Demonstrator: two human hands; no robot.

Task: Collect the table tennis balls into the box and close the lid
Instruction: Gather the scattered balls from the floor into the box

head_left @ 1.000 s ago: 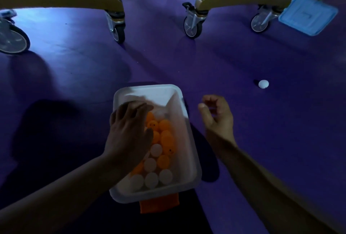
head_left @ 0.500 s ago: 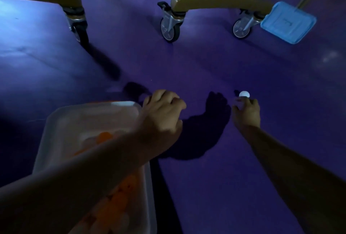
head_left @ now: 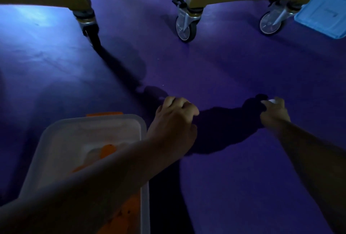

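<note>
Two hands are in view above a purple floor (head_left: 234,187). At lower left, the translucent box (head_left: 89,132) sits open with orange balls (head_left: 107,150) inside; the left forearm crosses over it. The left hand (head_left: 174,123), at centre, is curled loosely with nothing visible in it, just past the box corner. At right of centre, the right hand (head_left: 274,112) pinches a white ball (head_left: 271,101) at its fingertips. A blue lid (head_left: 322,14) lies at the upper right edge, beside a castor wheel (head_left: 270,23).

Head cam, looking fwd/down, close over purple floor (head_left: 234,187).
</note>
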